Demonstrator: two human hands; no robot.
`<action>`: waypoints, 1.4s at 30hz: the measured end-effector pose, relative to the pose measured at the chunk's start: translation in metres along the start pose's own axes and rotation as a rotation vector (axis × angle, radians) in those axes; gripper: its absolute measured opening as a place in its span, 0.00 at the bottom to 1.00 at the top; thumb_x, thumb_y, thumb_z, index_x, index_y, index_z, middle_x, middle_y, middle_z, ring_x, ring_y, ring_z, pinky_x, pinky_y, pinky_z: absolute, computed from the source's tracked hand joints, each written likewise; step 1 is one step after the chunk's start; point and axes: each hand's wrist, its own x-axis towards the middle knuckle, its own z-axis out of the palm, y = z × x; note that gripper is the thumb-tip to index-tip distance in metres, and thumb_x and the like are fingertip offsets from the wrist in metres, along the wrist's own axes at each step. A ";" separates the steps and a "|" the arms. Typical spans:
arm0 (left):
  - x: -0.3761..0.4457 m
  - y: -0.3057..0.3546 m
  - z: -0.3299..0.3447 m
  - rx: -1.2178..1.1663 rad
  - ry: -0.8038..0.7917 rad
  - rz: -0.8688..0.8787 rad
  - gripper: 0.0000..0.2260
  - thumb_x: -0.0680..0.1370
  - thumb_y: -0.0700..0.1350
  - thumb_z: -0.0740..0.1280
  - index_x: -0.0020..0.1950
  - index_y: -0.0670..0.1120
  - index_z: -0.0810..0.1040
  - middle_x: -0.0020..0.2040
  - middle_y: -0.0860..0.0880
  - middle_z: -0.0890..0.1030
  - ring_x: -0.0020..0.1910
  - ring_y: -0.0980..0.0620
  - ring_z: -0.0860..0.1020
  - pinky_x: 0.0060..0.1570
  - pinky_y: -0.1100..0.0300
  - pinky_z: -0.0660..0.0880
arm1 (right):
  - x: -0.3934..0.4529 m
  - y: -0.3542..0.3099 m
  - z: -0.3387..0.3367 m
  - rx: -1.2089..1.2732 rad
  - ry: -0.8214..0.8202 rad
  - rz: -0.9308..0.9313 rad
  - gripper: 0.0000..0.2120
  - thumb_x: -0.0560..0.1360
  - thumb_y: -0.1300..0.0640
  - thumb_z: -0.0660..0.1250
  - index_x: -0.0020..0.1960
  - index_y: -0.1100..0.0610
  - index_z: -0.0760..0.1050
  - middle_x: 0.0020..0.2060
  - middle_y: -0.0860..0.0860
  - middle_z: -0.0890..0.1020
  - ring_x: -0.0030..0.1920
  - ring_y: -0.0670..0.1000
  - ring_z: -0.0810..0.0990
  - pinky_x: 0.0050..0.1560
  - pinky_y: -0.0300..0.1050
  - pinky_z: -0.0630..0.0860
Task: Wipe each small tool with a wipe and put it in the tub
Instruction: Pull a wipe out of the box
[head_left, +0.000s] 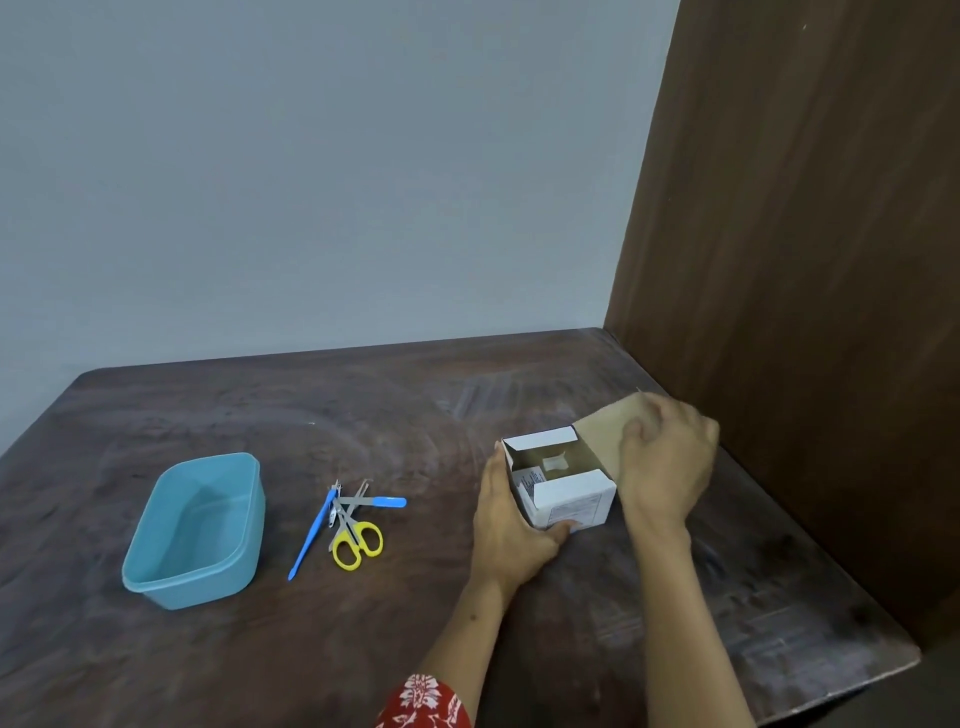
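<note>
A blue plastic tub (150, 571) stands empty on the left of the dark wooden table. Right of it lies a small heap of tools: yellow-handled scissors (358, 543), a long blue tool (310, 540), a blue-handled file (382, 501) and a nail clipper (335, 506). Further right stands a white cardboard box (569, 501) with its top open and a pale wipe packet (553, 462) lying inside. My left hand (506, 525) grips the box's left side and front corner. My right hand (667, 462) holds back the brown lid flap (602, 431) at the box's right.
A tall brown wooden panel (810, 260) rises along the table's right side, close behind my right hand. A grey wall stands behind the table. The table's front right corner (904, 660) lies near my right forearm.
</note>
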 end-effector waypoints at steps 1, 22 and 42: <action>0.000 -0.001 0.000 0.004 0.001 0.008 0.49 0.58 0.45 0.80 0.71 0.54 0.56 0.60 0.69 0.63 0.58 0.78 0.64 0.55 0.84 0.58 | -0.001 -0.009 -0.002 -0.006 -0.024 -0.061 0.12 0.70 0.66 0.67 0.53 0.60 0.80 0.50 0.56 0.82 0.53 0.59 0.74 0.50 0.50 0.72; 0.000 -0.001 0.004 0.048 0.011 -0.011 0.51 0.61 0.51 0.79 0.76 0.45 0.52 0.75 0.51 0.60 0.74 0.54 0.59 0.72 0.57 0.60 | -0.014 -0.035 0.045 -0.576 -1.149 -0.154 0.12 0.75 0.64 0.60 0.58 0.62 0.74 0.59 0.59 0.77 0.57 0.58 0.77 0.49 0.46 0.71; 0.002 -0.002 0.002 0.053 0.016 -0.046 0.53 0.57 0.52 0.79 0.75 0.49 0.53 0.73 0.52 0.63 0.71 0.54 0.64 0.70 0.53 0.64 | 0.015 0.019 -0.009 0.386 0.318 0.669 0.12 0.77 0.65 0.60 0.57 0.58 0.78 0.57 0.54 0.80 0.57 0.52 0.78 0.54 0.38 0.72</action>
